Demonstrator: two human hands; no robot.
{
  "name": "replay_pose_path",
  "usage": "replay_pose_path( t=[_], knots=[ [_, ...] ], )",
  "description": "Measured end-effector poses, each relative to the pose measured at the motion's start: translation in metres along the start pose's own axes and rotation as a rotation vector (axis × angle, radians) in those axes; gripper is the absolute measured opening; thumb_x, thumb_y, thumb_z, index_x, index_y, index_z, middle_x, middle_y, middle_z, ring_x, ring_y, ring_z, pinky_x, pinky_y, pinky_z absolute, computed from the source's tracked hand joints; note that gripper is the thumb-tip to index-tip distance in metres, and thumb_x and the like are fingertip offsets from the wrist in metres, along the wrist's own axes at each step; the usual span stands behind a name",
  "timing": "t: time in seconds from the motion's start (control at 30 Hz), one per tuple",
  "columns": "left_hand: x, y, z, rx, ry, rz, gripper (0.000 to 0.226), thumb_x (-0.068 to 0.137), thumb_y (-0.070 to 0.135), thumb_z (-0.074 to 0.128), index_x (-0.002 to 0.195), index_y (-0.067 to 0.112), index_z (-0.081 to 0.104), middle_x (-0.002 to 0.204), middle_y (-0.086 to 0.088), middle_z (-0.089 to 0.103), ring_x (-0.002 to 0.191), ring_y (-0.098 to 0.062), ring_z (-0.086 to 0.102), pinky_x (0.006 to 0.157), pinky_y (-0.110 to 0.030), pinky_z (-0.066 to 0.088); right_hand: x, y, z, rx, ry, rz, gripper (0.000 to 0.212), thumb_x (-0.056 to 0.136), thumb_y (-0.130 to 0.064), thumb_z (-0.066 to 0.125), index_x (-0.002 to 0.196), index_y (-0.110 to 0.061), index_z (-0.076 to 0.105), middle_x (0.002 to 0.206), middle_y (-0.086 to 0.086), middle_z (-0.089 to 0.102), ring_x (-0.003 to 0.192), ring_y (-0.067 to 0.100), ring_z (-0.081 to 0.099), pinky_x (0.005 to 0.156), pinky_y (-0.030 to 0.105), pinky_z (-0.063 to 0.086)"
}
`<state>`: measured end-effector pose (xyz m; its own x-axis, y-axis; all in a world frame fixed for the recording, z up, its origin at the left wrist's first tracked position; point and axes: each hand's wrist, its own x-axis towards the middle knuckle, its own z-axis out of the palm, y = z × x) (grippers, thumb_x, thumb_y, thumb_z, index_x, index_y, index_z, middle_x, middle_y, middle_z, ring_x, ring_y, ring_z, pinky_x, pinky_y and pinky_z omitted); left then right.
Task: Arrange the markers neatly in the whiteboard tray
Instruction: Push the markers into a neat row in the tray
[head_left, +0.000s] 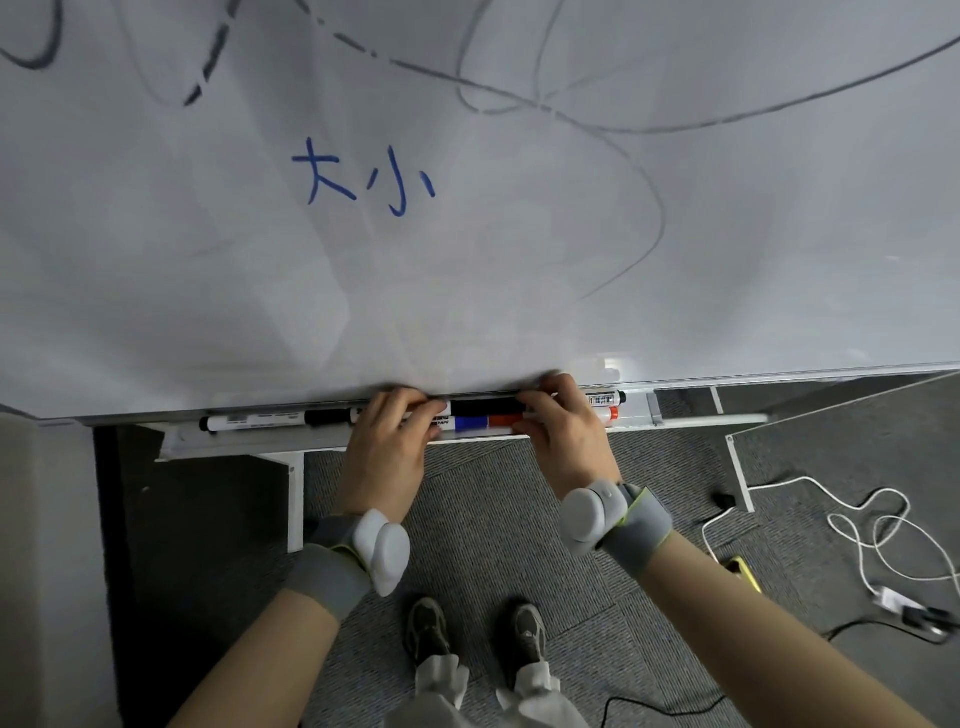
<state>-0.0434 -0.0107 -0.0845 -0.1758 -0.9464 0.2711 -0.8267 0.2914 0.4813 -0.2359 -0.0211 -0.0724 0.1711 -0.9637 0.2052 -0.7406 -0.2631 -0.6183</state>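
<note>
Wrist bands (332, 566) grey, 1 per forearm. Board writing "大小" (363, 179) in blue; marker labels unreadable. Left hand (387, 447) and right hand (563, 436) palm-down, fingers curled onto markers (485, 415) lying end-to-end in whiteboard tray (234, 441); exact grasp cannot tell.

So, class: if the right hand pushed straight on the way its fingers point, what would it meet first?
The right hand points up-left over the markers. Straight on, it would probably meet the whiteboard just behind the tray, though depth is unclear.

Whiteboard tray (228, 446) with markers (254, 420) end-to-end
</note>
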Motion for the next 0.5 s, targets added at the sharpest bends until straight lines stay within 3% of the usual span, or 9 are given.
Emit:
replay_pose_path(
  t=[0.5],
  knots=[
    [0.0005,-0.0039,-0.0035,0.029,-0.011,-0.005,0.021,0.076,0.004,0.066,0.097,0.004,0.067,0.093,-0.013,0.062,0.09,-0.025,0.045,0.071,-0.043,0.047,0.0035,0.0015,-0.0036,-0.027,-0.029,0.0,0.023,0.064,0.011,0.071,0.085,0.003,0.065,0.09,0.022,0.059,0.072,0.034,0.06,0.06,0.03,0.049]
  ],
)
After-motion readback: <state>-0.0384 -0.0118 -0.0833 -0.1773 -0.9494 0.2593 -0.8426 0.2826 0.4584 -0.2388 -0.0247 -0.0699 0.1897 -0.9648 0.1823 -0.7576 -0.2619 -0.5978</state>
